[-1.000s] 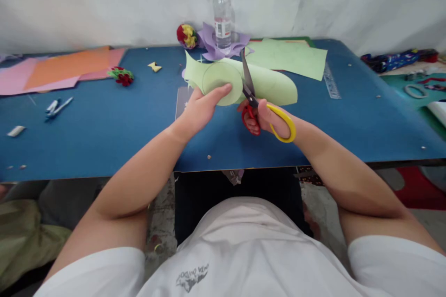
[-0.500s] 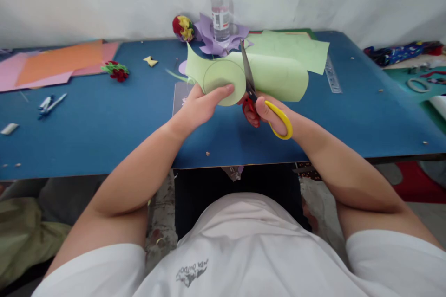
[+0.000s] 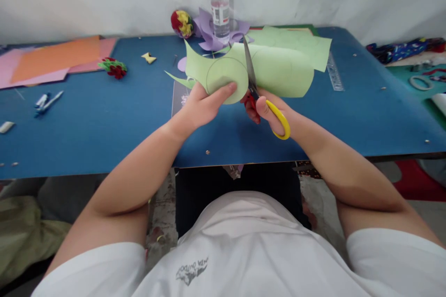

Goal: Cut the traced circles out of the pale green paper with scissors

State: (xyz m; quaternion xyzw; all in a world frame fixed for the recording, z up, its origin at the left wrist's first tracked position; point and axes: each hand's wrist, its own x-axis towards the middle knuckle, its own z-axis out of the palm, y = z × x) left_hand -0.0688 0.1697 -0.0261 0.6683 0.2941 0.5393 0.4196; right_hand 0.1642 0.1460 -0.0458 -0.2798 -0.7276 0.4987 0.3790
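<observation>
A light green sheet of paper (image 3: pixel 278 67) is pinched in my left hand (image 3: pixel 207 104), thumb on top and fingers hidden beneath. A pencilled circle (image 3: pixel 226 72) shows on the sheet, its lower edge cut free. My right hand (image 3: pixel 266 109) is closed round the scissors (image 3: pixel 251 67), thumb through the yellow loop and fingers in the red one. The scissor blades lie along the right side of the circle, with the paper between them. A thin green offcut curls out to the left of my left hand.
A water bottle (image 3: pixel 220 9) stands on purple paper (image 3: pixel 205 32) by the wall, beside a red and yellow paper ball (image 3: pixel 181 24). Orange paper (image 3: pixel 55 58), a red-green paper flower (image 3: pixel 114 68) and pens (image 3: pixel 49 103) lie left. A clear ruler (image 3: pixel 335 72) lies right.
The green paper and the circle have shifted slightly right and up in view. The scissor blades look a little further closed against the circle's right edge. Both hands keep their hold.
</observation>
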